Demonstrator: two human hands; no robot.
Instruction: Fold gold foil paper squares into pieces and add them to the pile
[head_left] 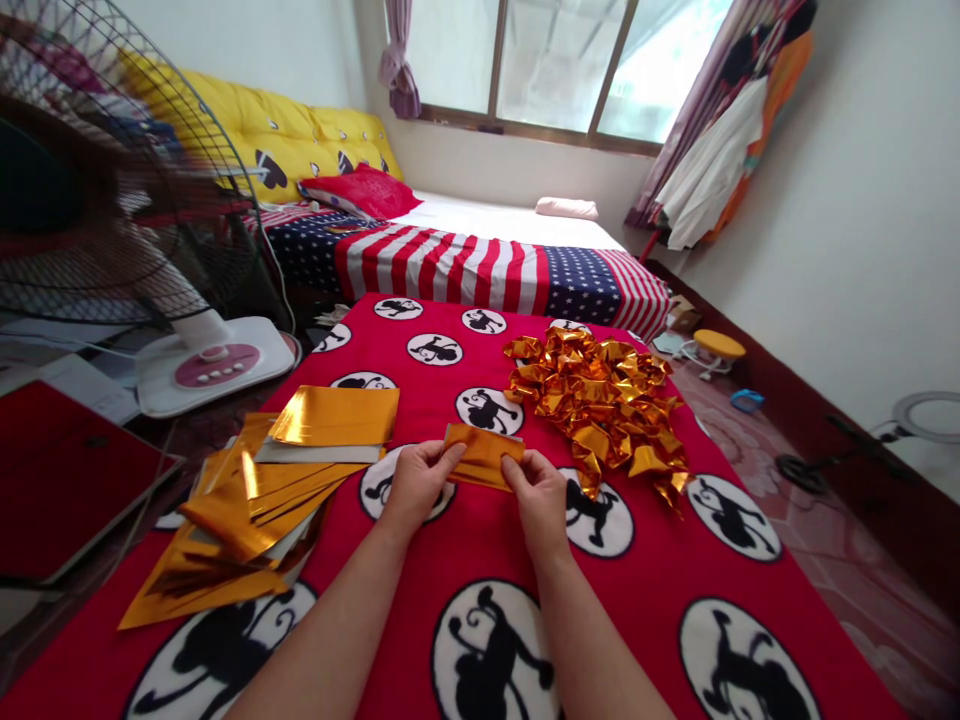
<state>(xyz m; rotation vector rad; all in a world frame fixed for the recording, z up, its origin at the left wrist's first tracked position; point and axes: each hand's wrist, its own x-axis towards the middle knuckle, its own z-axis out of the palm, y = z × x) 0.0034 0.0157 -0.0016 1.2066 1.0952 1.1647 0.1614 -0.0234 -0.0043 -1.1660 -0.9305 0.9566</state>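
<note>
Pinching sheet (482,457) in near-closed left hand (415,483) and right hand (542,495), apparently folding, between stack (259,492) at nine o'clock and pile (600,390) at two; seemingly needing even pressing next.

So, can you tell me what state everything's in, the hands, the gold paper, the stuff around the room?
Gold paper: looks folded, held between both hands
Left hand: pinching one end
Right hand: pinching the other
Gold sheets: loosely stacked, fanned out
Gold pieces: folded or crinkled, heaped
Red cloth: spread out
Fan: upright, probably running, judging by blur
Left curtain: gathered
White garment: hanging
</note>
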